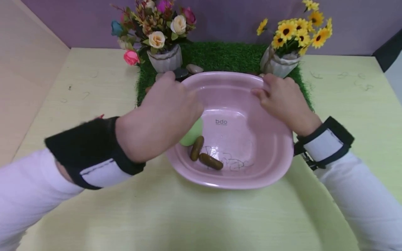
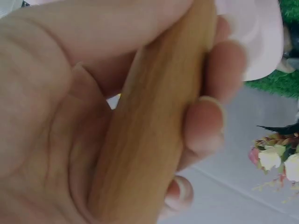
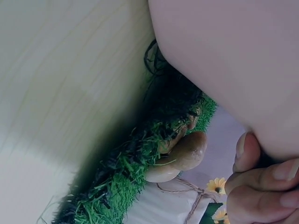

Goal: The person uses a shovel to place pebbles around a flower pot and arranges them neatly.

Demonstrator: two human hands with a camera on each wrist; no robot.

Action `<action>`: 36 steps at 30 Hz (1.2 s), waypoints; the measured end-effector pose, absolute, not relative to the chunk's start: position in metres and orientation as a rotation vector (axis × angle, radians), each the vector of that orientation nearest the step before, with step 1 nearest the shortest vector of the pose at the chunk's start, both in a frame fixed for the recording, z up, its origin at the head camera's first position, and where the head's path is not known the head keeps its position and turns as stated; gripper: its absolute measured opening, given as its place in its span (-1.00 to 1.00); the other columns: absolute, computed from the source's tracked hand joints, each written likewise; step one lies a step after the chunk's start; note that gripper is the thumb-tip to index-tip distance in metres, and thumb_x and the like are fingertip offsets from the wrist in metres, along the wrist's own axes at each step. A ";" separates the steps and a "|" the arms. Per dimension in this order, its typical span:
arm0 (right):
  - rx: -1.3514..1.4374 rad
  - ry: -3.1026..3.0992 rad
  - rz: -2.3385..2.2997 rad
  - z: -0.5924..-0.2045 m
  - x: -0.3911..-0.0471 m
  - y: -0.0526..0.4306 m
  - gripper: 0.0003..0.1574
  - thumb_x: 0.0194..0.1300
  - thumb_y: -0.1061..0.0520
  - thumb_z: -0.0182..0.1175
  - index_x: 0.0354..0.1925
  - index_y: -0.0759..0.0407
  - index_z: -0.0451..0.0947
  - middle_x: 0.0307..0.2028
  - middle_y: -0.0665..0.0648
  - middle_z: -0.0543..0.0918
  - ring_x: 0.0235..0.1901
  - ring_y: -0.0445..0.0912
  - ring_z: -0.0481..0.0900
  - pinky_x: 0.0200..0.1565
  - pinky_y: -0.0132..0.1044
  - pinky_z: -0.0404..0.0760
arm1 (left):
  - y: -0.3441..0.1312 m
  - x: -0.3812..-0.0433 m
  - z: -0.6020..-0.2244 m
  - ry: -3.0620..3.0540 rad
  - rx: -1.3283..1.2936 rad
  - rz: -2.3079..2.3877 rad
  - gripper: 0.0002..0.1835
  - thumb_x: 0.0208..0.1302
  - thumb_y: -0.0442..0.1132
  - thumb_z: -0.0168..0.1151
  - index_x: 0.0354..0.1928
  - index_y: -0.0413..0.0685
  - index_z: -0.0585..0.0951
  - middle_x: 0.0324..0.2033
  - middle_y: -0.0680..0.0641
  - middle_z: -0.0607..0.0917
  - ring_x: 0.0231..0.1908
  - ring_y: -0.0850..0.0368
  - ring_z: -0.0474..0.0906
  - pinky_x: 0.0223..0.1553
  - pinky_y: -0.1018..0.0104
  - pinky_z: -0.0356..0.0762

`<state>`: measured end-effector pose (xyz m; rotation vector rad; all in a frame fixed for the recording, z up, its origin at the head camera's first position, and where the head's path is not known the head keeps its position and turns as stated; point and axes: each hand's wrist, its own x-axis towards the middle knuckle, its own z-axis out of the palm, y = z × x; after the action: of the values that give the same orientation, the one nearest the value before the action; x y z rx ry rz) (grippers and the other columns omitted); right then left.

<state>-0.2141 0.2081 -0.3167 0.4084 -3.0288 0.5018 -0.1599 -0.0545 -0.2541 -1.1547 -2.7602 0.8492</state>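
Note:
A pink basin (image 1: 220, 80) stands tilted, its inside facing me. My right hand (image 1: 284, 101) grips its far right rim, thumb inside; in the right wrist view the fingers (image 3: 266, 191) curl against the basin's outer wall (image 3: 233, 60). My left hand (image 1: 163, 115) is over the basin's left side, its fingers wrapped round a wooden handle (image 2: 152, 121), seen close up in the left wrist view. Just below that hand shows a rounded light green piece (image 1: 193, 134), partly hidden by it. Two brown sausage-shaped pieces (image 1: 196, 148) lie in the basin, beside dark thread-like strands (image 1: 235, 163).
Behind the basin lies a green turf mat (image 1: 220, 55) with stones (image 1: 194, 68) on it. A pot of mixed flowers (image 1: 164, 59) stands at back left, a pot of yellow flowers (image 1: 279, 62) at back right. More strands (image 1: 361, 83) lie on the pale table (image 1: 157, 216).

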 end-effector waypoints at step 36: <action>0.403 -3.028 0.498 -0.318 -0.214 0.206 -0.60 0.45 -0.07 0.09 -0.35 0.24 0.41 -0.59 0.20 0.43 -0.64 0.03 0.42 -0.59 -0.21 0.32 | -0.060 -0.174 -0.254 -2.953 -1.626 0.412 -0.74 0.31 -0.16 0.29 0.03 0.14 0.68 -0.20 0.01 0.74 -0.16 -0.02 0.60 0.02 0.02 0.30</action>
<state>-0.2142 0.2060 -0.3178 0.4025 -3.0278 0.4977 -0.1739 -0.0599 -0.2544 -1.6264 -2.9528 0.4125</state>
